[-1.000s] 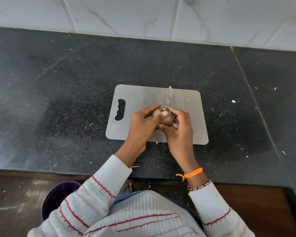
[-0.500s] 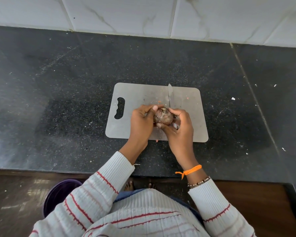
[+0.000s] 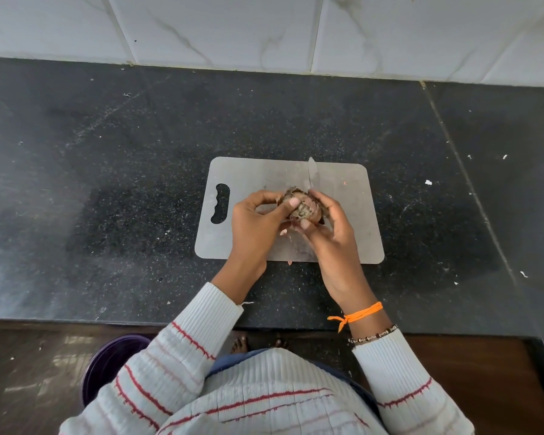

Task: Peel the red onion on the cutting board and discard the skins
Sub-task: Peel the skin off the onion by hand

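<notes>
The red onion (image 3: 302, 209), brown and papery on the outside, is held just above the grey cutting board (image 3: 352, 215) between both hands. My left hand (image 3: 258, 227) grips it from the left, thumb pressed on its skin. My right hand (image 3: 330, 233) cups it from the right and below. Loose flakes of dry skin stick out at the onion's top. A knife blade (image 3: 311, 177) lies on the board behind the onion, its handle hidden by my hands. A small bit of skin (image 3: 289, 262) lies at the board's front edge.
The board sits on a dark speckled stone counter (image 3: 107, 183) with a white tiled wall (image 3: 264, 26) behind. A purple bin (image 3: 107, 365) stands on the floor below the counter's front edge, left of my body. Small white crumbs dot the counter at the right.
The onion has been turned in my hands and my left thumb has moved over its top; dry skin flakes now stand up from it. Both hands stay over the board's middle.
</notes>
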Demonstrator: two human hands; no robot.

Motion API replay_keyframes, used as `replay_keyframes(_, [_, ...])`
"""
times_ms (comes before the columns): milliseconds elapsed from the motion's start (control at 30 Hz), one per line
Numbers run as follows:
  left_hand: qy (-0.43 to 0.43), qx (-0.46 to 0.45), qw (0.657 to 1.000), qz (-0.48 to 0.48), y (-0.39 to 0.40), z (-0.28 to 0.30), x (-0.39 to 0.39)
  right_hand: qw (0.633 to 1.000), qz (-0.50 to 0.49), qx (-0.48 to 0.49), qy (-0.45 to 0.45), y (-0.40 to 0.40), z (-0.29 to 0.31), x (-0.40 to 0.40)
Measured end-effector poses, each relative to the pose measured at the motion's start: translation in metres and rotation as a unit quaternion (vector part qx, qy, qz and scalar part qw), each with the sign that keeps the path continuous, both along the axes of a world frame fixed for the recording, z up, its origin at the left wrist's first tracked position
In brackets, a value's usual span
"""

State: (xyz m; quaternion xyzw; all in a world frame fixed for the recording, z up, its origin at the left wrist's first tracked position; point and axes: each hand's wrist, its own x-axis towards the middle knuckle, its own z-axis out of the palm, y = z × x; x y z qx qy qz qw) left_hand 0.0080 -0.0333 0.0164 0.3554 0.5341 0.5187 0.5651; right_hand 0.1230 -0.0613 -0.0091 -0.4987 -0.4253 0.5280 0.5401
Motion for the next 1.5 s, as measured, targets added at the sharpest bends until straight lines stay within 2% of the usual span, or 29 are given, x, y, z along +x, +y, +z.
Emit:
replay_keyframes(133, [0.030,-0.003,0.999,-0.010,0.002,-0.006,-0.003,0.999,-0.019,-0.004,-0.025,0.000,-0.001,0.000])
replay_keyframes(200, [0.032,-0.009,0.999,-0.010,0.003,-0.008,-0.003,1.000,-0.017,-0.012,-0.008,0.000,-0.003,0.001])
replay_keyframes(367, [-0.064,-0.063,0.996,0.015,0.008,-0.008,-0.011,0.979,0.040,-0.053,0.192,0.000,0.001,0.006])
replay_keyframes(467, [-0.064,-0.059,0.996,0.004,0.011,-0.007,-0.015,0.965,0.061,-0.067,0.247,0.000,0.001,0.012])
replay_keyframes(667, [0.030,-0.022,0.995,-0.097,0.009,0.004,-0.007,0.989,0.044,-0.037,0.139,-0.002,0.001,0.009])
replay_keyframes(867, [0.169,0.033,0.983,-0.055,0.011,0.000,-0.006,0.999,0.006,-0.032,0.011,0.000,-0.003,0.003])
replay_keyframes(967, [0.217,0.060,0.973,-0.055,0.011,-0.003,-0.007,1.000,-0.008,-0.026,-0.001,0.002,-0.004,0.003])
replay_keyframes(1100, [0.206,0.048,0.977,-0.034,0.016,-0.010,-0.009,0.999,0.009,-0.024,0.046,0.004,-0.005,0.006])
replay_keyframes(1167, [0.189,0.034,0.981,-0.026,0.018,-0.015,-0.009,0.993,0.026,-0.029,0.113,0.005,-0.004,0.006])
replay_keyframes(1267, [0.160,0.013,0.987,-0.007,0.021,-0.018,-0.010,0.966,0.053,-0.055,0.248,0.004,-0.001,0.007])
replay_keyframes(1333, [0.152,0.008,0.988,0.004,0.024,-0.018,-0.013,0.949,0.066,-0.063,0.301,0.004,-0.001,0.009])
replay_keyframes(1500, [0.160,0.032,0.987,-0.013,0.024,-0.014,-0.012,0.940,0.068,-0.076,0.324,0.004,0.001,0.015])
